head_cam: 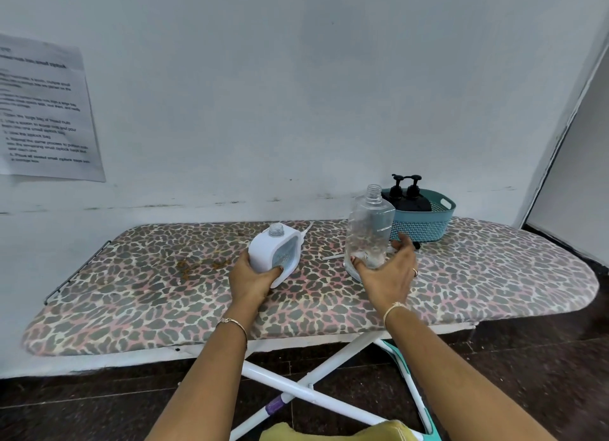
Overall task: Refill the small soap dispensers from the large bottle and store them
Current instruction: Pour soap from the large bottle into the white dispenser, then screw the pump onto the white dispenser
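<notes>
1. Wall notice: text blurred, unreadable.
2. Left hand grip closed on white dispenser, uncapped, tilted above table.
3. Right hand grip closed round clear bottle; no label legible.

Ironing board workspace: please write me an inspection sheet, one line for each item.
Surface: ironing board with leopard-print cover; brownish stain left of centre.
Job's things: white small dispenser, cap off, tilted; clear large bottle, cap off, upright; two black pump dispensers inside teal basket.
Clutter: white pump tube lying between the bottles; another behind the white dispenser.
Grippers: left hand grips the white dispenser; right hand grips the clear bottle's base.
Cables: nothing seen.
Surroundings: white wall; printed sheet taped left, text blurred; dark floor.
</notes>
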Motion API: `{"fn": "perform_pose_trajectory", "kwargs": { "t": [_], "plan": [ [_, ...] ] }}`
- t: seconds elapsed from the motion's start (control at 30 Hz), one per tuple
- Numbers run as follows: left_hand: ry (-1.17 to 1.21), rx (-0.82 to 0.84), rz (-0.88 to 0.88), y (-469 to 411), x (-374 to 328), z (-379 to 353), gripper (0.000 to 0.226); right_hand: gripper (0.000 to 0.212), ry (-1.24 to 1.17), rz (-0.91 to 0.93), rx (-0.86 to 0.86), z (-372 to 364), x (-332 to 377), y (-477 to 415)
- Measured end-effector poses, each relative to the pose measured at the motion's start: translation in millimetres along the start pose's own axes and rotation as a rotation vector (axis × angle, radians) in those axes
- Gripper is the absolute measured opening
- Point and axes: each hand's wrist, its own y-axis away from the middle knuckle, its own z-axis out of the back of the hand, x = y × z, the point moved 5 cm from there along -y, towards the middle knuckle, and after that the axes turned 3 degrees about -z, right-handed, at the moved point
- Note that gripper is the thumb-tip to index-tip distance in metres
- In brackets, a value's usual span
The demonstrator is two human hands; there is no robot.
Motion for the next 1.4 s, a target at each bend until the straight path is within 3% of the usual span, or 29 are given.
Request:
{"fn": "perform_pose_trajectory", "kwargs": {
  "t": [0.2,0.3,0.57,0.77,0.97,1.17,1.27,1.4],
  "plan": [
    [0.032,-0.066,-0.008,12.2,3.2,14.1,0.068,0.101,0.097,0.047,0.041,-13.6,-0.8,34.0],
    [0.015,-0.101,-0.001,14.2,4.5,23.5,0.066,0.098,0.159,0.078,0.148,-26.2,7.2,42.3],
    [-0.008,-0.127,-0.003,-3.8,11.0,35.2,0.066,0.06,0.193,0.366,0.273,-76.5,35.8,37.9],
    [-0.043,-0.067,-0.075,-31.8,17.8,35.2,0.066,0.065,0.564,0.676,0.469,-131.2,69.0,7.3],
    [-0.068,-0.043,-0.131,-45.6,27.6,32.7,0.07,0.059,0.848,0.81,0.541,-174.8,73.3,-25.4],
    [-0.03,-0.051,-0.133,-47.9,34.0,33.1,0.07,0.035,0.923,1.048,0.541,-189.5,75.5,-23.5],
    [-0.006,-0.044,-0.119,-47.6,34.5,32.7,0.07,0.031,0.906,1.051,0.528,-188.7,78.7,-25.7],
    [0.014,-0.043,-0.078,-47.1,35.9,32.9,0.065,0.049,0.718,0.961,0.443,-177.0,85.9,-34.7]
  ]
}}
